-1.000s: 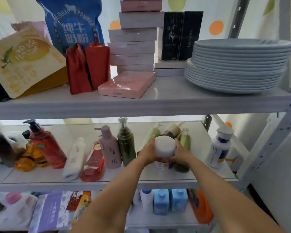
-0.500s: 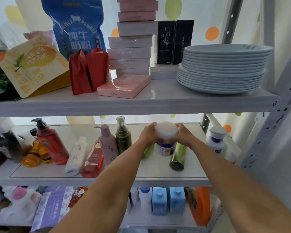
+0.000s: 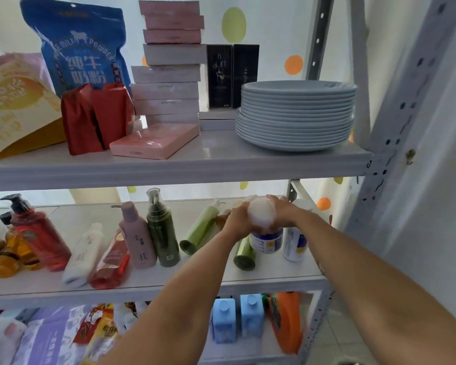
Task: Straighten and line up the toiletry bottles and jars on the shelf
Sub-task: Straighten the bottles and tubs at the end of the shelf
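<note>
Jar (image 3: 266,239): I see it clasped between both hands, at the right end of the shelf (image 3: 148,283).
Left hand (image 3: 237,219): curled round its left side.
Right hand (image 3: 284,212): curled round its right.

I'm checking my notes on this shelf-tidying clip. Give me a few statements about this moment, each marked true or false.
1. The left hand and the right hand both grip the white-lidded jar. True.
2. The stack of plates sits beside the jar. False: it sits on the upper shelf, one level above the jar.
3. The dark green spray bottle stands upright. True.
4. The red pump bottle stands to the right of the jar. False: it stands far to the jar's left.
</note>
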{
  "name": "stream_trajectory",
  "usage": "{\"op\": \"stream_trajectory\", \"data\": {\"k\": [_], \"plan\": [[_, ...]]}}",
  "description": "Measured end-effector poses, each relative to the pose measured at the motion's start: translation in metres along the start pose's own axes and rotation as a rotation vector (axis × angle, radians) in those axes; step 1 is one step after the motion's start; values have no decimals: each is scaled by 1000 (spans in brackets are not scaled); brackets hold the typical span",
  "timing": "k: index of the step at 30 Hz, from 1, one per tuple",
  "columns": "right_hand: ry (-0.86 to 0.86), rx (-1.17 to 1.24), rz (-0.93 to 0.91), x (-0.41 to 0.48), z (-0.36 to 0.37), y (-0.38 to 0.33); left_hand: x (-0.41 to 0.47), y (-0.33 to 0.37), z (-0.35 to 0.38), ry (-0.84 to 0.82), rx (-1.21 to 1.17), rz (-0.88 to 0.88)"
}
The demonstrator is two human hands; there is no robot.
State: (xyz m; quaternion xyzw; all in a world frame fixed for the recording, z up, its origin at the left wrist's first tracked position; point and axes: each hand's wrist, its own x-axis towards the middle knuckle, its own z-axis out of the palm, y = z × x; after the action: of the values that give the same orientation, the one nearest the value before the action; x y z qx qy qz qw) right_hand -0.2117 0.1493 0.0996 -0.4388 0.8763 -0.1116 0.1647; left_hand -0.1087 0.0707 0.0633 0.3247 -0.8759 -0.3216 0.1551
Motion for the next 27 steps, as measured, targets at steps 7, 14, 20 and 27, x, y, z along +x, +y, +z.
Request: {"op": "stream_trajectory", "data": {"k": [7, 14, 20, 27], "plan": [[-12, -83, 53, 10, 6, 5, 5, 0, 0, -26, 41, 49], [-31, -84, 100, 13, 1, 10, 10, -5, 5, -20, 23, 55], [-44, -41, 105, 16, 13, 1, 12, -20, -4, -17, 52, 64], [-18, 29, 99, 20, 17, -18, 15, -34, -11, 15, 12, 83]]}}
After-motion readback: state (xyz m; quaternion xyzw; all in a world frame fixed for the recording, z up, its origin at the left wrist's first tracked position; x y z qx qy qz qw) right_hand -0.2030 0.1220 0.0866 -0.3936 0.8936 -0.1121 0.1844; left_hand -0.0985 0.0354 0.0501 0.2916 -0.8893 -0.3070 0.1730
